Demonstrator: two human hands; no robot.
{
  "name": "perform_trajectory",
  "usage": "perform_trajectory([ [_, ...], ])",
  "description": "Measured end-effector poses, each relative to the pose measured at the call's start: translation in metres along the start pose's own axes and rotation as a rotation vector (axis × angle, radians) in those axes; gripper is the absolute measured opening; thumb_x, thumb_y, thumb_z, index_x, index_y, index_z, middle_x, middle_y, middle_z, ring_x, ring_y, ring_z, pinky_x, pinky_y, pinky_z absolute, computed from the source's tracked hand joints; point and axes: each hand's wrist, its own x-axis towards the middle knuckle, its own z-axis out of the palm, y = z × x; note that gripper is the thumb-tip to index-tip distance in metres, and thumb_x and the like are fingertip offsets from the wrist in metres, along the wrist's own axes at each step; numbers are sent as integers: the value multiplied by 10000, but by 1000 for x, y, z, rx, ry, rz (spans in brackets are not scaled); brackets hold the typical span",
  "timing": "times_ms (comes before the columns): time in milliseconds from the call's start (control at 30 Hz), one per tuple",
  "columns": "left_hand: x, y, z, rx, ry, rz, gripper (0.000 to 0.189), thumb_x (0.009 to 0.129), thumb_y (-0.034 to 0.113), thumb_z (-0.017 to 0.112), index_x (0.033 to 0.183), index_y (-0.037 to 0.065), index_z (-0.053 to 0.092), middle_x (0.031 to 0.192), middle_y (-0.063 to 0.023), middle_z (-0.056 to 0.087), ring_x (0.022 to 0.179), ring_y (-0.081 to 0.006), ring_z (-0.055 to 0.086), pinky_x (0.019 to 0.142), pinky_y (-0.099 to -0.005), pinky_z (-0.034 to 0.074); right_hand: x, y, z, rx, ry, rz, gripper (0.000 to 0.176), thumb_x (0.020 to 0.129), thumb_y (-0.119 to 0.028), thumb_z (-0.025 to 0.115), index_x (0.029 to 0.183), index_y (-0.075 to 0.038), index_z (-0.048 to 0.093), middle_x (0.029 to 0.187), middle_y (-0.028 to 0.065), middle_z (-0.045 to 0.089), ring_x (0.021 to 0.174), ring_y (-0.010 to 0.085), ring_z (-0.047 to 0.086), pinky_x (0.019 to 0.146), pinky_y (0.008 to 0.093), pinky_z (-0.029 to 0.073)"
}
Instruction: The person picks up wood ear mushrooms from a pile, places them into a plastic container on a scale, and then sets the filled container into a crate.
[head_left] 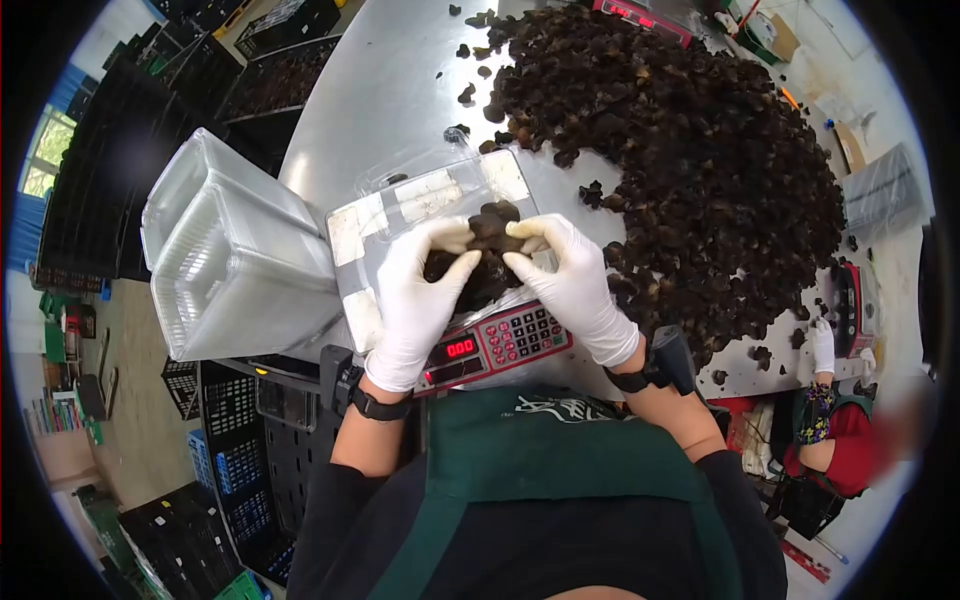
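Observation:
My left hand (418, 290) and my right hand (570, 280), both in white gloves, together hold a clump of dark dried mushrooms (488, 240). The clump sits over a clear plastic tray (400, 215) that rests on a digital scale (500, 345) with a red display and a keypad. Fingers of both hands press around the clump from either side. A large heap of the same dark mushrooms (690, 160) covers the steel table (390, 90) just right of the scale.
A stack of clear plastic trays (230, 250) lies left of the scale. Black crates (240, 470) stand below and left of the table. Another person's gloved hand (822, 345) rests at the table's right edge. A second scale (645, 20) sits at the far end.

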Motion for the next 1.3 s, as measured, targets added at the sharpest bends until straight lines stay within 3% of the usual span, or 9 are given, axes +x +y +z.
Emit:
perform_trajectory([
  [67,8,10,-16,257,93,139,260,796,-28,750,1042,17,680,901,-76,714,841,-164,678,836,-274,510,4,3,-3,-27,24,-5,256,802,-45,757,1039,-36,661,951,75,657,772,173,653,696,283,521],
  [133,10,2,-31,123,196,12,220,865,-41,690,1082,-6,671,1000,-43,693,955,-118,624,910,-274,481,8,5,-12,-39,40,21,259,795,-33,753,1037,-17,659,930,85,658,785,172,645,742,284,522],
  [333,7,-8,-51,135,208,1,90,891,-12,693,979,-5,676,958,-22,679,945,-101,601,912,-258,457,12,11,-16,-38,83,71,282,792,-33,756,1057,-6,662,906,72,652,778,154,626,743,282,516],
  [500,5,-16,-40,332,230,88,87,843,49,725,918,31,685,925,-105,694,897,-228,665,849,-319,497,12,6,-2,-61,-10,41,283,793,-49,757,1058,-19,661,918,89,645,744,196,617,710,302,514],
  [633,12,-17,-51,344,267,118,101,869,33,695,969,18,686,940,-86,695,901,-190,659,855,-309,499,9,17,12,-299,-112,-211,359,777,-39,757,1126,-70,682,892,57,604,743,163,564,676,283,476],
  [733,16,-15,-66,323,351,38,151,895,13,664,1045,3,680,985,-77,694,927,-161,646,886,-296,496,8,11,0,-128,-141,-19,411,777,-27,753,1179,-73,679,881,51,597,727,156,552,677,276,477],
  [767,17,-16,-71,333,374,22,161,898,15,661,1057,7,681,993,-83,692,937,-164,646,894,-297,494,7,11,-5,-69,-127,49,386,801,-81,741,1181,-72,673,860,82,608,766,227,584,733,338,493],
  [1000,22,-23,-74,384,343,13,205,898,33,656,1101,9,673,1031,-92,682,971,-180,651,916,-304,490,-18,37,-45,-148,-11,210,336,849,-15,672,1182,-54,680,874,24,620,700,89,523,673,230,464],
  [1300,33,-49,-74,556,233,2,306,885,184,662,1161,53,644,1017,-132,676,890,-252,665,804,-353,527,-68,65,-52,-113,-28,460,302,898,-12,636,1196,-36,678,913,-2,641,755,61,526,749,213,463],
])
